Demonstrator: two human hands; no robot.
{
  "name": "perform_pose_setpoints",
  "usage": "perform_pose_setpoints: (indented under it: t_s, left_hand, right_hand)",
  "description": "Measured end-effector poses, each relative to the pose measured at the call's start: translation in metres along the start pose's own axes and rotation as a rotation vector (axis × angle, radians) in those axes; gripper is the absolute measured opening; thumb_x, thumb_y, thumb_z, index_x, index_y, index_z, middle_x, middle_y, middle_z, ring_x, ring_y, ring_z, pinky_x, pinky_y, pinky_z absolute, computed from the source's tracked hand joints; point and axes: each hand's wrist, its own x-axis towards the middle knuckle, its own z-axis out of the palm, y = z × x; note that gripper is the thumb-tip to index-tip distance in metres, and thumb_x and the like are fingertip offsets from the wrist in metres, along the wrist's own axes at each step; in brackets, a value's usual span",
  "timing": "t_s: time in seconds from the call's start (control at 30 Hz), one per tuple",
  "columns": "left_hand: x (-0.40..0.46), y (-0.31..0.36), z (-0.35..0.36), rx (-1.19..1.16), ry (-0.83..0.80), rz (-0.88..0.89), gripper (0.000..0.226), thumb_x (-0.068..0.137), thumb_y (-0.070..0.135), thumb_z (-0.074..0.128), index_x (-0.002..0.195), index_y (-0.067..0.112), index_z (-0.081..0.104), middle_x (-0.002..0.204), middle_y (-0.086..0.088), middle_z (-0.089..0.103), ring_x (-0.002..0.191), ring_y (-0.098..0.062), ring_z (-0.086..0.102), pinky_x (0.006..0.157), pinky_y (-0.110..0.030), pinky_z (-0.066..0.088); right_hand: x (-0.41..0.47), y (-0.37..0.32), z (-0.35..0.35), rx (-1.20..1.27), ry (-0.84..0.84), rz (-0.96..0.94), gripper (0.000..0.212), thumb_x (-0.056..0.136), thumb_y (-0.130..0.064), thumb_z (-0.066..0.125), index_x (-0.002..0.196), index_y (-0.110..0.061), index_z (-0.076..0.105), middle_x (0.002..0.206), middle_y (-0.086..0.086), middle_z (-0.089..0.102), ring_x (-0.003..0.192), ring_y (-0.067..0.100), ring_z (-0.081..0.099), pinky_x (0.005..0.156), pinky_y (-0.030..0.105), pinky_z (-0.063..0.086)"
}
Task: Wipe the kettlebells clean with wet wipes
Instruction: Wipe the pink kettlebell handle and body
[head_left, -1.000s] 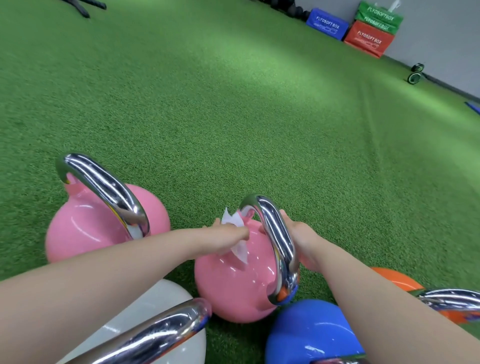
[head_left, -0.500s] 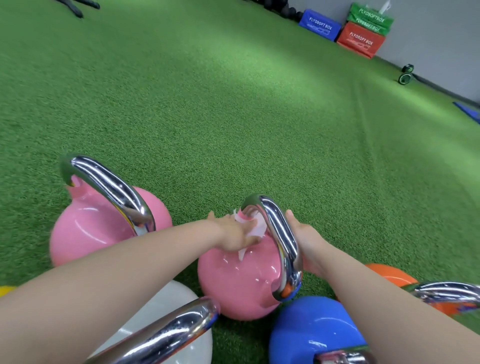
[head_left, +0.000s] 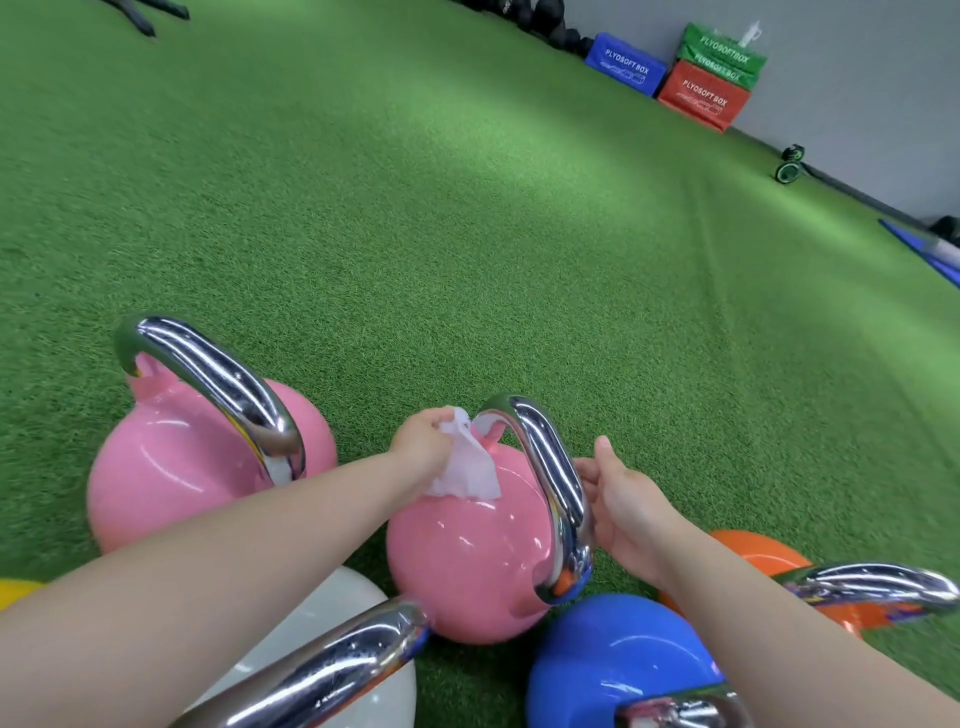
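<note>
My left hand (head_left: 423, 447) pinches a crumpled white wet wipe (head_left: 467, 470) and holds it against the top of the glossy pink kettlebell with a chrome handle (head_left: 467, 561), which stands on the green artificial turf (head_left: 467, 234) near the centre of the scene. My right hand (head_left: 626, 512) grips the right side of that chrome handle, fingers curled round it. The two hands are apart, one on each side of the handle. A second pink kettlebell (head_left: 171, 467) stands to the left. A white kettlebell (head_left: 322, 639) sits nearer, a blue kettlebell (head_left: 613, 660) near right, an orange kettlebell (head_left: 753, 553) further right. Stacked soft plyo boxes (head_left: 706, 83) rest by the far wall.
</note>
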Motion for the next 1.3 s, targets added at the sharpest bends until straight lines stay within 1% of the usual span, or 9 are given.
perform_pose_setpoints:
  t_s: [0.1,0.27,0.4,0.5,0.57,0.7,0.93,1.17,1.3]
  left_hand:
    - [-0.008,0.007,0.002,0.448,-0.099,0.121,0.019,0.093,0.006,0.04,0.096,0.014,0.057,0.113,-0.014,0.055,0.117,-0.032,0.048,0.091,-0.035,0.041]
    - [-0.005,0.002,0.0,0.493,-0.105,0.153,0.037,0.098,0.032,0.041,0.129,0.018,0.054,0.157,-0.008,0.007,0.143,-0.03,0.002,0.115,-0.044,0.007]
    - [-0.004,0.0,0.004,0.21,0.047,0.318,0.029,0.097,0.022,0.044,0.118,0.018,0.064,0.156,0.004,0.011,0.142,-0.022,0.005,0.115,-0.044,0.006]
    - [-0.006,0.003,0.003,0.135,0.016,0.527,0.028,0.092,0.012,0.054,0.115,0.023,0.064,0.145,0.004,0.03,0.126,-0.014,0.03,0.105,-0.024,0.031]
    - [-0.002,0.004,0.003,0.094,-0.143,0.551,0.029,0.088,0.008,0.057,0.113,0.023,0.063,0.127,0.001,0.05,0.098,-0.007,0.049,0.082,-0.013,0.046]
    - [0.016,0.003,0.006,0.251,-0.172,0.482,0.019,0.082,0.016,0.067,0.086,0.032,0.059,0.082,0.008,0.06,0.073,-0.012,0.051,0.068,-0.023,0.04]
    - [0.028,-0.007,0.012,0.434,-0.304,0.284,0.035,0.09,0.029,0.059,0.12,0.017,0.047,0.109,0.003,0.057,0.101,-0.015,0.053,0.088,-0.027,0.04]
    - [0.011,0.014,0.022,0.401,-0.095,0.707,0.015,0.089,0.012,0.056,0.1,0.018,0.049,0.087,0.014,0.048,0.08,-0.002,0.049,0.073,-0.022,0.042]
    - [-0.004,0.024,0.025,0.726,-0.019,1.361,0.016,0.091,0.006,0.048,0.08,0.017,0.048,0.08,0.008,0.05,0.079,-0.006,0.043,0.092,-0.029,0.042]
  right_hand:
    - [0.0,-0.001,0.0,-0.024,0.019,-0.006,0.061,0.097,-0.052,0.02,0.114,-0.007,0.058,0.109,0.016,0.067,0.106,0.03,0.062,0.101,0.047,0.045]
    - [0.006,0.0,0.0,-0.066,0.036,0.002,0.061,0.096,-0.053,0.019,0.113,-0.01,0.059,0.111,0.016,0.066,0.107,0.03,0.062,0.1,0.049,0.045]
    - [0.009,-0.001,0.0,-0.06,0.053,-0.001,0.061,0.097,-0.053,0.019,0.111,-0.009,0.06,0.111,0.016,0.066,0.102,0.029,0.063,0.094,0.045,0.049]
    - [0.008,-0.004,0.001,-0.061,0.06,-0.004,0.06,0.097,-0.052,0.019,0.107,-0.01,0.061,0.109,0.016,0.067,0.105,0.03,0.062,0.099,0.049,0.046]
    - [0.009,-0.005,0.001,-0.062,0.064,-0.016,0.059,0.098,-0.051,0.02,0.106,-0.009,0.061,0.109,0.016,0.067,0.105,0.03,0.062,0.1,0.047,0.045]
    - [0.009,-0.005,0.002,-0.064,0.064,-0.011,0.061,0.097,-0.052,0.019,0.108,-0.008,0.061,0.109,0.015,0.067,0.106,0.03,0.062,0.1,0.047,0.045]
    - [0.0,-0.004,0.007,-0.052,0.073,0.008,0.06,0.098,-0.051,0.019,0.107,-0.01,0.062,0.109,0.016,0.067,0.104,0.03,0.063,0.1,0.049,0.045]
    - [-0.016,-0.007,0.013,0.009,0.086,-0.102,0.062,0.099,-0.05,0.018,0.107,-0.008,0.063,0.1,0.013,0.071,0.095,0.025,0.067,0.093,0.043,0.05]
    - [-0.028,-0.009,0.016,0.085,0.18,-0.236,0.056,0.1,-0.044,0.02,0.092,-0.013,0.066,0.092,0.008,0.072,0.094,0.022,0.066,0.092,0.04,0.05]
